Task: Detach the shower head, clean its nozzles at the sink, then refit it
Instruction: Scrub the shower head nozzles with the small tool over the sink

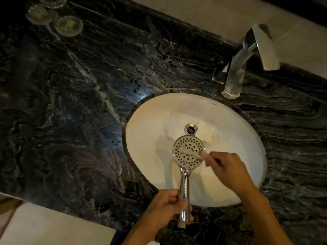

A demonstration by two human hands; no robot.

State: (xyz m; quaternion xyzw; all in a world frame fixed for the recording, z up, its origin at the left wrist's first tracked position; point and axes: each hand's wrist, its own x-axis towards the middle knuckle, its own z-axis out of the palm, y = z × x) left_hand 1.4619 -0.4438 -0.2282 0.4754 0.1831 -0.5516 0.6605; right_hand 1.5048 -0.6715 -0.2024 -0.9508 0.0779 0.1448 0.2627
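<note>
A chrome shower head (187, 157) with a round white nozzle face is held over the white oval sink (146, 124), face up, off its hose. My left hand (169, 204) grips its chrome handle near the lower end. A pale toothbrush (190, 152) lies across the nozzle face, bristle end toward the left, and my right hand (228, 167) pinches its handle at the face's right edge. The brush is blurred.
A chrome faucet (237, 75) stands at the back right of the sink, with the drain (190, 129) just beyond the shower head. Dark veined marble counter (79, 103) surrounds the sink. Several clear glasses (68, 25) stand at the far left. Pale floor tile (44, 225) shows at the lower left.
</note>
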